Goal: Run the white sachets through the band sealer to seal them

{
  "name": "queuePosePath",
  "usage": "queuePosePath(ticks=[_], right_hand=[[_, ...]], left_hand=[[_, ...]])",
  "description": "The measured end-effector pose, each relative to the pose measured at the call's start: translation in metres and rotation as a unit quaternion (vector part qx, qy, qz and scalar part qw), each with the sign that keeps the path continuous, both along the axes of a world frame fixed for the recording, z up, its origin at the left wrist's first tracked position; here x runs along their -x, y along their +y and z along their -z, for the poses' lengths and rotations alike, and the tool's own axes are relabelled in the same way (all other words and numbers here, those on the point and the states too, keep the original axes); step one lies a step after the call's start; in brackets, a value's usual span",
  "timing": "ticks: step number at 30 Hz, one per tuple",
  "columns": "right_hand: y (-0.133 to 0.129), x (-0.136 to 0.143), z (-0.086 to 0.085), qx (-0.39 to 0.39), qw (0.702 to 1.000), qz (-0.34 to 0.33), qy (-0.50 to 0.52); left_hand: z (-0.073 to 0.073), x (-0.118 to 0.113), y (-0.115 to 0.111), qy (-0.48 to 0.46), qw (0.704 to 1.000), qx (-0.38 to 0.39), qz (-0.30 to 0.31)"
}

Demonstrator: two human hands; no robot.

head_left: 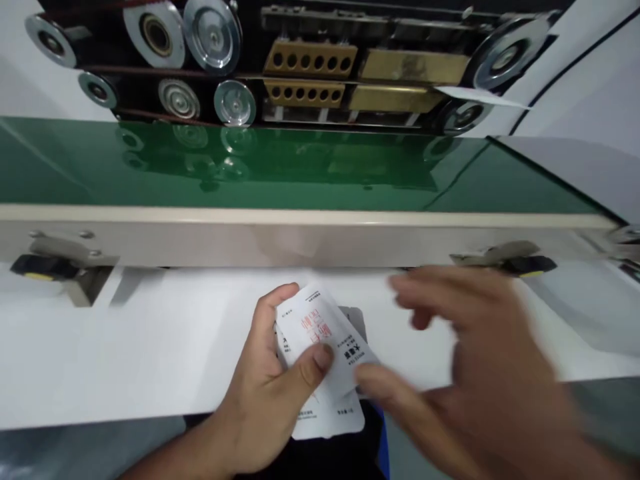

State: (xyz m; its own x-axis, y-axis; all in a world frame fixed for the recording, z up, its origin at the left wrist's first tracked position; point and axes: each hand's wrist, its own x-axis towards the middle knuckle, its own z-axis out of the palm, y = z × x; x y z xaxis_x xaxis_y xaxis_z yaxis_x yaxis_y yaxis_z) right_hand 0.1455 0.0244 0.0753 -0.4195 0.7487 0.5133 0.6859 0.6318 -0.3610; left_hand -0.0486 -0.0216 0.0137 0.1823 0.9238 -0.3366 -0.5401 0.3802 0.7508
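My left hand (273, 387) is closed on several white paper-like tea packets (345, 373) printed in red and black, its thumb pressed flat over the top one. The packets overlap at different angles; how many are stacked is hidden. To their right, my right hand (470, 360) is blurred, with thumb and fingers spread wide and nothing visible between them. Its thumb tip is at the right edge of the top packet; whether it touches cannot be made out. Another white packet (483, 97) pokes out between rollers at the right end of the machine.
Ahead stands a sealing machine with metal rollers (213, 37) and brass blocks (310, 59). A glossy green conveyor belt (280, 173) runs in front, bordered by a pale metal rail (300, 240). Black knobs (45, 267) jut from the rail above a white tabletop (165, 347).
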Motion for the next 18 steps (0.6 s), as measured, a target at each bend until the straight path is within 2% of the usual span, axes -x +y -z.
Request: queuePosePath(ticks=[3,6,10,15,18], right_hand=[[-0.016,0.024,0.032,0.052,0.997,-0.054,-0.028],[-0.014,0.031,0.042,0.094,0.995,-0.020,-0.007],[-0.015,0.028,0.045,0.189,0.977,0.018,0.098],[-0.010,0.018,0.040,0.293,0.909,0.072,0.287],[-0.005,0.007,0.026,0.316,0.879,0.087,0.345]], left_hand=[[0.000,0.000,0.002,0.005,1.000,0.000,-0.007],[-0.001,0.002,0.002,0.025,1.000,0.000,-0.007],[-0.004,0.002,0.001,0.048,0.999,0.012,-0.014],[-0.004,-0.001,-0.002,-0.015,1.000,0.021,-0.016],[-0.002,-0.001,-0.001,0.014,0.999,0.020,-0.031]])
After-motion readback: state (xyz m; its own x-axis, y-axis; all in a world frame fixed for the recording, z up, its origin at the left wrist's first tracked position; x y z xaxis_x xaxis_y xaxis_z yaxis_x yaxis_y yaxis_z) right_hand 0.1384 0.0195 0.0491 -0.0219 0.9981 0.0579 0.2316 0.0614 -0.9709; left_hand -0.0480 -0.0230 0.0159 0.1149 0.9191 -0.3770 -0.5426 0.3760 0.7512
